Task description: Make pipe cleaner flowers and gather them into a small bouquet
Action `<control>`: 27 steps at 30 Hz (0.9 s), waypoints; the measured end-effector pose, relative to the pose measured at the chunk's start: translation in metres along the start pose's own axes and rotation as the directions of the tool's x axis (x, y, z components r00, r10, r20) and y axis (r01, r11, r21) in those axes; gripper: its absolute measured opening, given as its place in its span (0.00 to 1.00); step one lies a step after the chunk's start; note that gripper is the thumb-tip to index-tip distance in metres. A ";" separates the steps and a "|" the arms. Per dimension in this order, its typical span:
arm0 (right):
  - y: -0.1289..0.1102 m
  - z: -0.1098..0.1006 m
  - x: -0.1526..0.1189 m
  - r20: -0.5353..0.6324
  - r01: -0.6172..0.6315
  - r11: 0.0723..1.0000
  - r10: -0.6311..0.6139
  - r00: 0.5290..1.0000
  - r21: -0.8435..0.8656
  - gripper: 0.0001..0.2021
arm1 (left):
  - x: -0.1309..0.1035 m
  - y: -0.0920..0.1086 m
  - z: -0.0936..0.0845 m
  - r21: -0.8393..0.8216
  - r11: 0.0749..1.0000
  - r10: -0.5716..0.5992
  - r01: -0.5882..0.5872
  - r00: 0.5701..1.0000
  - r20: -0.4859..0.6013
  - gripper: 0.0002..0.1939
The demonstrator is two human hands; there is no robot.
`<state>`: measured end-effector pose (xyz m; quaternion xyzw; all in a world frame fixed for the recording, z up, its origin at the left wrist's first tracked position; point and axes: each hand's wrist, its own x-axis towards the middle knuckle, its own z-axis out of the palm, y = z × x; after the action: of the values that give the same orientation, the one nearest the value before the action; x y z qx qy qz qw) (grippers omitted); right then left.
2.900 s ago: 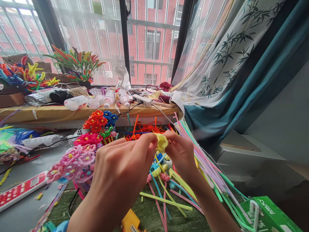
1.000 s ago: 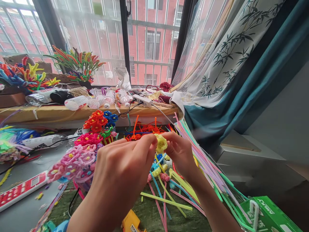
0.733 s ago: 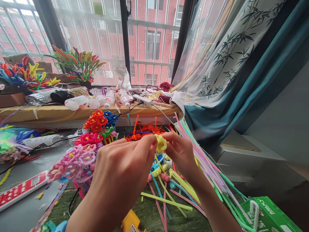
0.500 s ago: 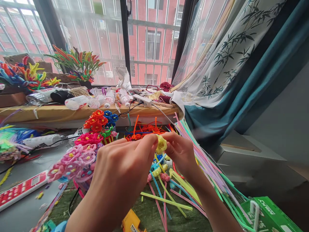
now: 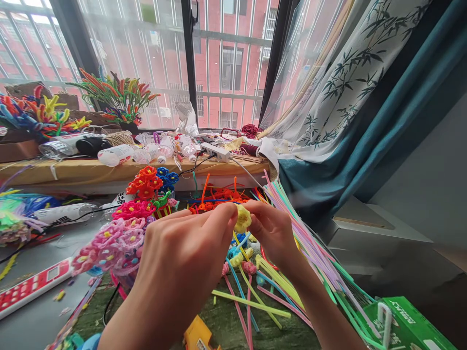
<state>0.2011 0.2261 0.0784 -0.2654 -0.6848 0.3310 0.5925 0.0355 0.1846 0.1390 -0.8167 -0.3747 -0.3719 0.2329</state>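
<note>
Between both hands, above the table, is a small yellow pipe-cleaner flower. My left hand grips it from the left, its fingertips hidden behind the back of the hand. From the right, the thumb and fingers of my right hand pinch its edge. Under the hands lie yellow, pink and blue pipe cleaners, some with knotted heads. To the left of my left hand stands a bunch of pink pipe-cleaner flowers, with orange flowers and blue flowers behind.
Long pastel pipe cleaners run along the right side to a green box. A red and white strip-shaped object lies at left. Plastic bottles and a power strip sit on the windowsill. A yellow object is at the near edge.
The yellow flower has turned slightly and shifted a little left between the fingers. Both hands stay in nearly the same place.
</note>
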 end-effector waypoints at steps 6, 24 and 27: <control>0.002 0.000 0.000 -0.009 -0.001 0.999 0.002 1.000 0.035 0.11 | -0.003 0.001 -0.001 0.009 0.999 -0.047 0.047 0.999 0.000 0.07; 0.010 0.015 0.000 -0.036 -0.162 0.891 0.195 0.980 0.424 0.10 | 0.005 -0.009 0.015 -0.302 0.834 -0.382 0.462 0.878 0.287 0.23; 0.006 0.017 -0.001 -0.061 -0.155 0.883 0.202 0.977 0.442 0.11 | 0.007 -0.007 0.022 -0.557 0.646 -0.411 0.523 0.852 0.324 0.13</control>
<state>0.1838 0.2269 0.0722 -0.2056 -0.5338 0.5142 0.6390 0.0426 0.2069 0.1313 -0.7496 -0.4455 -0.4516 -0.1887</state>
